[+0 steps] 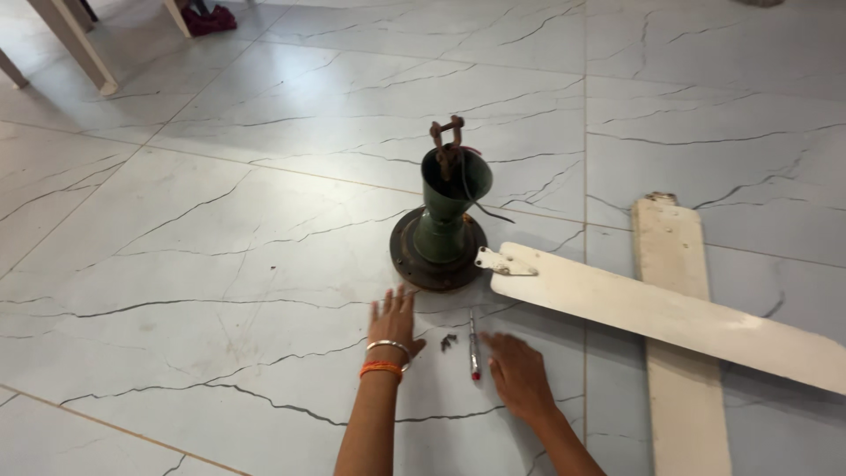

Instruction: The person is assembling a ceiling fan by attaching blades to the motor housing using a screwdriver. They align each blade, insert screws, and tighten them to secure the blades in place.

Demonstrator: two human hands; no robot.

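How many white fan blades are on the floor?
2. One blade lies slantwise, its metal end beside the green fan motor. The other blade lies straight beneath it, crossed by the first, on the right. None seem hidden.

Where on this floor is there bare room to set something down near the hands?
Bare tile lies left of the left hand and fan motor, toward the table legs. It is crowded between the hands: small screws, screwdriver, right hand. Right of them, crossed fan blades cover the floor.

small dark bits (448, 341): too small to identify | lower fan blade (683, 353): cut off at bottom edge
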